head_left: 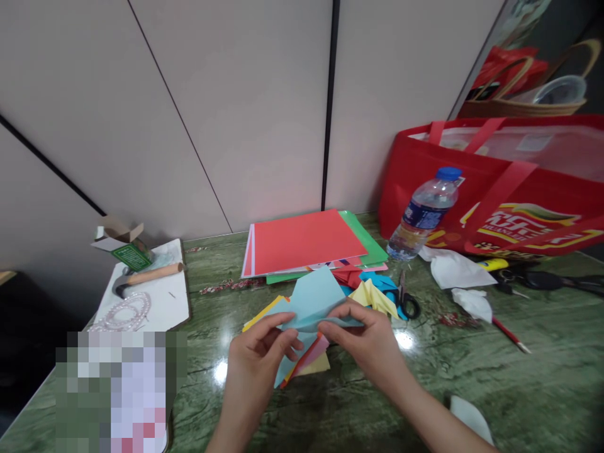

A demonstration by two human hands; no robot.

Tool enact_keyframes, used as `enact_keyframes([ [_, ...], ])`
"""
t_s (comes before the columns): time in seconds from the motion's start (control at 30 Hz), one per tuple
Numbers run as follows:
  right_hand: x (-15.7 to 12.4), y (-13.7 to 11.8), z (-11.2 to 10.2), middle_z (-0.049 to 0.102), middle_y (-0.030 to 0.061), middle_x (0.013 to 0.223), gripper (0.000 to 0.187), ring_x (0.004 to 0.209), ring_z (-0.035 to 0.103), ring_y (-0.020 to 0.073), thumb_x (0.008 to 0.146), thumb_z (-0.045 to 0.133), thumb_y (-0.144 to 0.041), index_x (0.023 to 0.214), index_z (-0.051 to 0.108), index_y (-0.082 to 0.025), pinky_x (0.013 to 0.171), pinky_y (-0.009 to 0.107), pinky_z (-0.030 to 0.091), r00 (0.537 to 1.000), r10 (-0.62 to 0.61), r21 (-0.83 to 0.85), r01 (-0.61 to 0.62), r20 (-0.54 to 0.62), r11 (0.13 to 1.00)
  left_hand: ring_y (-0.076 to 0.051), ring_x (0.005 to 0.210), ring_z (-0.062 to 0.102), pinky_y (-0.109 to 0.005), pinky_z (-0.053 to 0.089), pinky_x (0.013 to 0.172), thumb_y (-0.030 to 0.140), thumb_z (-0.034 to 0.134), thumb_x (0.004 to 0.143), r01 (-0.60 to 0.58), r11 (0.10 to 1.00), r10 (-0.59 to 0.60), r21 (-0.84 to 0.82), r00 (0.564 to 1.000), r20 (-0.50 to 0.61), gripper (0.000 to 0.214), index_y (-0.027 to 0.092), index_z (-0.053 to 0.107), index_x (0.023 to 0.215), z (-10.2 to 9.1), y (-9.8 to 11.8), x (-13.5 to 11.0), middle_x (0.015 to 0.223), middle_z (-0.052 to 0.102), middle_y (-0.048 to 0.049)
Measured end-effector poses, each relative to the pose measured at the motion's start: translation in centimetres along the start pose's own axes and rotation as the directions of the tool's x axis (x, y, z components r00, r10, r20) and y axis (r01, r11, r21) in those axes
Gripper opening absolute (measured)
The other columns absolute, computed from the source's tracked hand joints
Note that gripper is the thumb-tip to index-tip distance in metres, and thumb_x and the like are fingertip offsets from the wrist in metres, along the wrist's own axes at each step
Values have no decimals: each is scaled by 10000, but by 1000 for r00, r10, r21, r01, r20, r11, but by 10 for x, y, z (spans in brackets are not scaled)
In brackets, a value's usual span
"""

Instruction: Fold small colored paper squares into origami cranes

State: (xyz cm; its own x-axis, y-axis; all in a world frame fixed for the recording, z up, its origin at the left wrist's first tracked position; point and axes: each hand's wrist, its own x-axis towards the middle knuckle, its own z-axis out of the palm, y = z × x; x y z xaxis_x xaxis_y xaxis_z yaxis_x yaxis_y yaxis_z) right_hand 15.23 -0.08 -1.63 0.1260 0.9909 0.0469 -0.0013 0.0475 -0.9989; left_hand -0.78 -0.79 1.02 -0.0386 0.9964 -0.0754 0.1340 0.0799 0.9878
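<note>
Both my hands hold a light blue sheet of paper (315, 296) just above a green marble table (519, 390). My left hand (257, 362) pinches its lower left edge. My right hand (365, 340) pinches a fold along its lower right edge. Beneath the sheet lies a small pile of coloured paper squares (311, 363), yellow, pink and orange. A stack of larger sheets with a red sheet (302, 242) on top lies behind, against the wall.
Scissors (404, 299) and folded yellow and blue paper lie right of my hands. A water bottle (422, 217) leans on a red bag (500, 189). Crumpled tissues (453, 269), a pen, a hammer (146, 277) and a bead bracelet (125, 313) are around.
</note>
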Motion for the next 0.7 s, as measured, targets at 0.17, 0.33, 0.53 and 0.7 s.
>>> enact_keyframes([
  [0.17,0,3,-1,553,-23,573,240,513,545,128,601,728,-357,574,569,-180,502,233,446,994,72,25,-74,78,997,-218,689,706,-296,568,689,220,693,655,121,982,-118,-148,993,24,200,153,707,843,3,3,-2,705,749,-57],
  [0.33,0,6,-1,600,-30,483,255,471,590,141,608,737,-361,606,557,-181,486,233,450,978,173,114,-187,118,976,-223,724,706,-282,569,706,216,721,620,74,992,-79,-104,996,-42,181,186,730,798,4,0,-2,761,753,-45],
  [0.53,0,12,1,604,-35,492,262,496,609,137,642,726,-364,589,566,-163,521,240,458,979,178,213,-195,96,958,-228,779,698,-302,556,772,218,723,620,25,999,-30,-41,992,-124,163,205,747,780,8,-2,-3,811,752,-42],
  [0.7,0,13,0,658,0,520,260,504,592,140,632,734,-362,583,579,-160,528,252,452,983,175,196,-183,57,964,-218,714,704,-294,578,720,186,735,604,46,986,-68,-161,989,-130,175,182,748,779,13,-4,-5,758,752,-36],
])
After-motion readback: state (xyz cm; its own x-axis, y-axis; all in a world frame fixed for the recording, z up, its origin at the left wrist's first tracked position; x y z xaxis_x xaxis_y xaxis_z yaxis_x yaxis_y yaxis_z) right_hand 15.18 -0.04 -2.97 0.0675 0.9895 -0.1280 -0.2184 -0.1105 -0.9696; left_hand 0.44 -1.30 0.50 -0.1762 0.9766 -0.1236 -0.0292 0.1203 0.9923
